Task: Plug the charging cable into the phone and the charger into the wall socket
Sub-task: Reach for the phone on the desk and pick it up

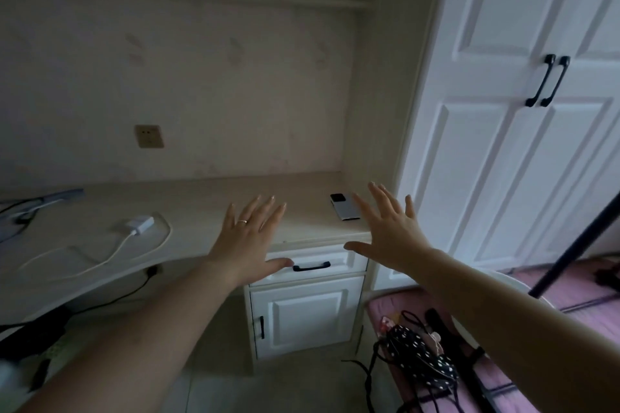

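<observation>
A phone point(345, 208) lies face down at the right end of the desk point(214, 198), its pale back and dark camera block up. A white charger point(139, 225) rests on the left part of the desk, its white cable point(100, 258) looping toward the front edge. A beige wall socket point(149, 136) sits on the wall above the desk. My left hand point(250, 238) hovers over the desk's front edge with fingers spread, holding nothing. Just right of the phone, my right hand point(389, 231) is held out, also spread and holding nothing.
A white drawer unit point(302, 308) with black handles stands under the desk's right end. Tall white wardrobe doors point(523, 111) fill the right side. A pink bed with a dark polka-dot bag point(422, 359) lies at the lower right. Dark cables hang under the desk at left.
</observation>
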The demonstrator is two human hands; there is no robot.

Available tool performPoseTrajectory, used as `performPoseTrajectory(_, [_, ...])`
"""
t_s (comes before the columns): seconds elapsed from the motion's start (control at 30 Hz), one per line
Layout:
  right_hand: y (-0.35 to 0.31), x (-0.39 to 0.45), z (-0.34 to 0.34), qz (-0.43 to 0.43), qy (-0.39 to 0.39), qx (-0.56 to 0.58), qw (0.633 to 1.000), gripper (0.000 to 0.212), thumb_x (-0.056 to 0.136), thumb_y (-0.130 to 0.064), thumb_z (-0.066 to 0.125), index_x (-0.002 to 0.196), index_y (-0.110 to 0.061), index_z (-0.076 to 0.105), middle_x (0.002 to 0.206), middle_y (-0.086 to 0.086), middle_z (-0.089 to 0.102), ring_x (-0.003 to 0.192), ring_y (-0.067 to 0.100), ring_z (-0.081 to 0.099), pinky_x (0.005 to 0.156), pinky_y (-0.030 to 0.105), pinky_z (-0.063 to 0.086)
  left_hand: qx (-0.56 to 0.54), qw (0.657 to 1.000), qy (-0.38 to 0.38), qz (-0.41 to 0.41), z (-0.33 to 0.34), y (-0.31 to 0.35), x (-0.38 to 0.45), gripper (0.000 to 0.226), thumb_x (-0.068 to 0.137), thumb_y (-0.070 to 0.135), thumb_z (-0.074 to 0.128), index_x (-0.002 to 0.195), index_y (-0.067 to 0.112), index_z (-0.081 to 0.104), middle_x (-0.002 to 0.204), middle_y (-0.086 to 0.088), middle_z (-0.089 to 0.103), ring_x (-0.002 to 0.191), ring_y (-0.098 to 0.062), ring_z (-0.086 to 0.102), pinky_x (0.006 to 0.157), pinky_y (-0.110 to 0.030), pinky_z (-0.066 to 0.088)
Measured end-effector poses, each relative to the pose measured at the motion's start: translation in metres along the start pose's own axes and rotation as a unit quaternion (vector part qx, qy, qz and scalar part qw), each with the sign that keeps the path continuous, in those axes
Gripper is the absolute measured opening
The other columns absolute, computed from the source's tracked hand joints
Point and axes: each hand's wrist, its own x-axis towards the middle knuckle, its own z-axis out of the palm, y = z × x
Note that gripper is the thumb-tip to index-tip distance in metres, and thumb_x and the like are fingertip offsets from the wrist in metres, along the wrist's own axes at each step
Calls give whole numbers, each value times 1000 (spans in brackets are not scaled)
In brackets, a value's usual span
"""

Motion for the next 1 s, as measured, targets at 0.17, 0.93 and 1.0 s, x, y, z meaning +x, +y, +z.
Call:
performPoseTrajectory(0.17, [16,43,43,11,-28,11,999,97,79,-71,45,152,-30,-5,163,8,-7,151,25,-6,117,57,-1,-34,998,-42,-11,41,-9,43,101,75,77,34,149,27,-13,162,1,-13,149,-21,-13,118,-54,-7])
performPoseTrajectory(0.93, [104,273,198,162,-143,76,973,95,82,-62,52,153,-18,5,162,14,5,149,30,9,120,43,10,-315,921,-208,-96,182,-54,318,101,76,70,47,151,24,-2,162,-3,7,148,-24,14,120,-42,20])
performPoseTrajectory(1.0, [112,285,215,188,-157,104,964,94,81,-56,57,152,-17,9,161,15,10,148,30,14,119,43,15,-347,903,-222,-120,194,-50,334,102,73,72,48,151,26,0,162,-4,13,146,-25,21,118,-43,25])
